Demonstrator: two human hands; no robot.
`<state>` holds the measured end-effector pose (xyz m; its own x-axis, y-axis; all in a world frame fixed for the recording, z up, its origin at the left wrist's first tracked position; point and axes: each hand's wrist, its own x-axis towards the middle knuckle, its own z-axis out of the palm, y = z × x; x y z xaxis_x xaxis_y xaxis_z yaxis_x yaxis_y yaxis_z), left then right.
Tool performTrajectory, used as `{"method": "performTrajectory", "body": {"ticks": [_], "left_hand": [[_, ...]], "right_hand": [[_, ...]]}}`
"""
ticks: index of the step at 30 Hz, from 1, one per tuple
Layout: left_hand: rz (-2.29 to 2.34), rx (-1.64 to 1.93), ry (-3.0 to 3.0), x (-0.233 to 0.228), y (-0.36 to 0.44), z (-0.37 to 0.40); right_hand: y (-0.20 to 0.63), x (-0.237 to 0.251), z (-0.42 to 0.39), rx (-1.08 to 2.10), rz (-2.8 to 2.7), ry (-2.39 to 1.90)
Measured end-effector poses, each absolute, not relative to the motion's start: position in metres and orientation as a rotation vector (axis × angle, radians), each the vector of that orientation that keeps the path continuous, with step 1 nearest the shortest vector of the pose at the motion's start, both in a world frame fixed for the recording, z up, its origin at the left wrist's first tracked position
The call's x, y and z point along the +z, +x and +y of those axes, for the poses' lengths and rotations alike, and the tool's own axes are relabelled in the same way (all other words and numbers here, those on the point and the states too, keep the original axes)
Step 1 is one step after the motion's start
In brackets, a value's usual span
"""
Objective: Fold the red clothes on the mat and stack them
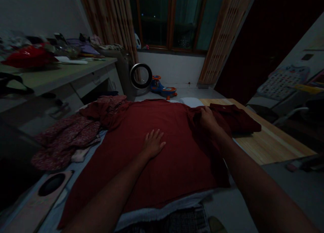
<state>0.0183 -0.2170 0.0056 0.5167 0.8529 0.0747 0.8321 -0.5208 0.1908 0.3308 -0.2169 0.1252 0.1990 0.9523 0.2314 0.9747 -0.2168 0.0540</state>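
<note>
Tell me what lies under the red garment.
A pale cloth shows past the hem of the red garment. The left hand presses flat on top. Whatever lies beneath its middle is covered.

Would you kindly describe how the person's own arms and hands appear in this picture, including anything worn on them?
Both forearms are bare, with no sleeves in view. The left hand and the right hand wear no gloves. No watch, bracelet or ring can be made out, though the light is dim.
</note>
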Motion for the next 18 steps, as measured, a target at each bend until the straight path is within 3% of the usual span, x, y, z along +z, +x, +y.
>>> {"method": "performTrajectory", "body": {"ticks": [11, 15, 18], "left_hand": [[1.472, 0.289, 2.596, 0.008, 0.020, -0.220], [1.474, 0.298, 2.601, 0.006, 0.019, -0.220], [1.467, 0.294, 2.617, 0.005, 0.019, -0.220]], "right_hand": [[0.325, 0.137, -0.201, -0.328, -1.867, -2.470], [0.299, 0.119, -0.199, 0.005, -1.821, -2.610], [0.296, 0.108, -0.195, 0.075, -1.874, -2.650]]}}
